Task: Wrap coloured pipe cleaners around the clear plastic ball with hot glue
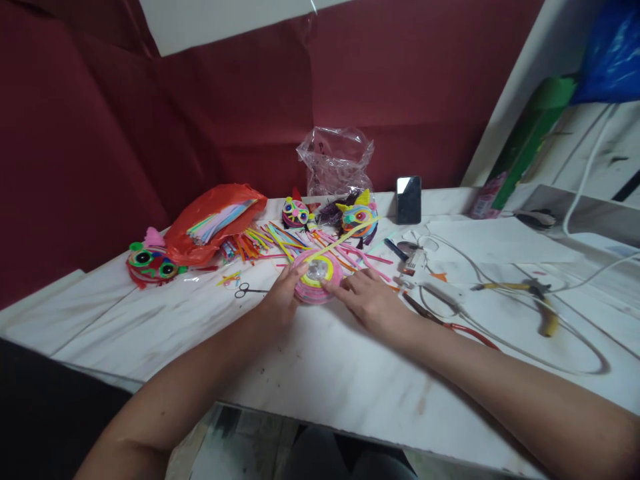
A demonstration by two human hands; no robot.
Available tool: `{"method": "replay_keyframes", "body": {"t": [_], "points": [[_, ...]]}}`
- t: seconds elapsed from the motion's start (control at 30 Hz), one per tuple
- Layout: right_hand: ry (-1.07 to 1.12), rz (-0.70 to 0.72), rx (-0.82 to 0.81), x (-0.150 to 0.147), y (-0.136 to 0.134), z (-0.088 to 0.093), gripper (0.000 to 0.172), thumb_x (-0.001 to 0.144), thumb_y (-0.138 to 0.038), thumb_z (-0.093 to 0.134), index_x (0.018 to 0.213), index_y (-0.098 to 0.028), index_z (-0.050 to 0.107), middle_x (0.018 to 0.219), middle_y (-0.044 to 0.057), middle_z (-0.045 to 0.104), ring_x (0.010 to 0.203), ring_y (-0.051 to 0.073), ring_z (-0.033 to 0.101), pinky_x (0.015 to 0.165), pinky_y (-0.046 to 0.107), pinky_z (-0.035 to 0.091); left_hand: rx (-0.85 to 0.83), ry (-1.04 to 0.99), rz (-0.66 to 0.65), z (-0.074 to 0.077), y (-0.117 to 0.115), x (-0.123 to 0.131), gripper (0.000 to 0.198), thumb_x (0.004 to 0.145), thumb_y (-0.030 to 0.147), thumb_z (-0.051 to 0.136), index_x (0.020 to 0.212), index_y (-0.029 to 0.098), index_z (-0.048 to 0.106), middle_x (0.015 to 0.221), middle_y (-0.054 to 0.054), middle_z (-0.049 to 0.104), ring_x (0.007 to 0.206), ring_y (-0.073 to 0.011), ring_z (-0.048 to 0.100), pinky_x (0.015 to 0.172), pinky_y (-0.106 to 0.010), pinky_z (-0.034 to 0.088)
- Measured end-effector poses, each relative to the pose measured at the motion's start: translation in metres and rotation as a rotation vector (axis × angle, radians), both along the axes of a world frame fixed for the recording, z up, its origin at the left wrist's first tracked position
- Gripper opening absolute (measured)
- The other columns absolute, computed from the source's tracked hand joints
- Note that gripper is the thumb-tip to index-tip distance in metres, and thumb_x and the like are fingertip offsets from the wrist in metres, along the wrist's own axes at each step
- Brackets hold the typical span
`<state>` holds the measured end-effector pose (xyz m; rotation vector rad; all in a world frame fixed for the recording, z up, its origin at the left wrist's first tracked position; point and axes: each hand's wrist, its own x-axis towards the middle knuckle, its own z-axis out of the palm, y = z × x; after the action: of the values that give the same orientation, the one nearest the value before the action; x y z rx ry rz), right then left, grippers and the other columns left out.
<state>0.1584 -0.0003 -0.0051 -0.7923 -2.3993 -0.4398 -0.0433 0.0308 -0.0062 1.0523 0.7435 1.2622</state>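
Pink and fuzzy, a round wound-wire disc (316,277) with a yellow ring and shiny silver centre lies flat on the white marbled surface (320,373), held from both sides. The left hand (284,297) has its grip closed on the disc's left rim, thumb on top. The right hand (373,303) holds the right rim with its fingertips (326,284), its grip also closed on the disc. A long yellow fuzzy strand (350,233) runs from the disc away past the right grip. Small black-handled scissors (245,291) lie just left of the left grip. A heap of coloured fuzzy sticks (270,240) lies beyond both.

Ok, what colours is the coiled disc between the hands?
The disc: pink outside, yellow ring, silvery centre; head view.
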Motion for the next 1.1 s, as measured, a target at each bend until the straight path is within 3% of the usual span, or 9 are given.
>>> {"method": "replay_keyframes", "body": {"t": [0.1,0.23,0.33,0.43,0.67,0.83,0.97,1.1], "points": [[-0.008,-0.004,-0.026,-0.002,0.0,0.0,0.044,0.092,-0.007,0.04,0.129,-0.017,0.061,0.09,0.013,0.065,0.082,0.024,0.055,0.078,0.041,0.041,-0.057,-0.016,-0.035,0.0,0.001,0.002,0.046,0.081,0.038,0.066,0.12,0.015,0.06,0.112,-0.012,0.072,0.102,-0.0265,0.068,0.091,-0.041,0.053],[0.329,0.044,-0.177,-0.001,0.002,0.001,0.035,0.094,-0.015,0.043,0.126,-0.017,0.057,0.094,0.011,0.067,0.084,0.022,0.06,0.076,0.036,0.047,-0.047,-0.052,-0.053,0.001,0.005,0.0,0.039,0.083,0.039,0.063,0.113,0.015,0.063,0.11,-0.011,0.073,0.1,-0.0255,0.068,0.09,-0.041,0.053],[0.572,-0.032,-0.285,0.004,0.005,0.007,0.013,0.093,-0.025,0.048,0.098,-0.02,0.059,0.081,0.006,0.065,0.074,0.019,0.06,0.068,0.031,0.047,-0.068,-0.091,-0.032,0.004,0.008,-0.004,0.033,0.085,0.039,0.059,0.109,0.016,0.066,0.104,-0.008,0.075,0.099,-0.0248,0.069,0.091,-0.041,0.053],[0.641,-0.106,-0.328,0.008,0.006,0.013,0.019,0.092,-0.033,0.05,0.077,-0.022,0.05,0.07,0.003,0.061,0.064,0.017,0.056,0.062,0.029,0.044,-0.146,-0.131,-0.024,0.007,0.012,-0.011,0.035,0.087,0.041,0.057,0.112,0.018,0.065,0.105,-0.007,0.074,0.102,-0.0254,0.068,0.091,-0.044,0.053],[0.382,-0.154,-0.363,0.004,0.006,0.004,0.028,0.095,-0.031,0.042,0.07,-0.022,0.051,0.06,0.002,0.056,0.058,0.017,0.052,0.058,0.027,0.04,-0.209,-0.17,-0.023,0.014,0.012,-0.018,0.051,0.088,0.057,0.048,0.123,0.021,0.059,0.121,-0.009,0.069,0.106,-0.0277,0.066,0.084,-0.045,0.054],[0.282,-0.096,-0.406,0.001,0.004,-0.004,0.022,0.092,-0.022,0.046,0.074,-0.019,0.058,0.067,0.005,0.062,0.062,0.017,0.058,0.06,0.026,0.041,-0.187,-0.197,-0.091,0.018,0.008,-0.016,0.052,0.087,0.058,0.047,0.123,0.023,0.059,0.127,-0.009,0.066,0.111,-0.0283,0.064,0.088,-0.046,0.052],[0.23,-0.028,-0.376,0.0,0.003,-0.004,0.024,0.092,-0.021,0.046,0.072,-0.019,0.059,0.065,0.005,0.063,0.06,0.016,0.057,0.06,0.026,0.04,-0.189,-0.246,-0.074,0.01,0.011,-0.019,0.038,0.084,0.05,0.054,0.107,0.023,0.066,0.108,-0.005,0.073,0.106,-0.0265,0.065,0.091,-0.046,0.051],[0.092,0.163,-0.282,-0.004,-0.002,-0.005,0.03,0.096,-0.02,0.039,0.074,-0.019,0.06,0.068,0.006,0.064,0.063,0.017,0.058,0.067,0.029,0.042,-0.152,-0.231,-0.121,-0.001,0.016,-0.026,0.033,0.08,0.047,0.058,0.097,0.02,0.069,0.092,-0.005,0.075,0.097,-0.0257,0.068,0.091,-0.044,0.051]]}}
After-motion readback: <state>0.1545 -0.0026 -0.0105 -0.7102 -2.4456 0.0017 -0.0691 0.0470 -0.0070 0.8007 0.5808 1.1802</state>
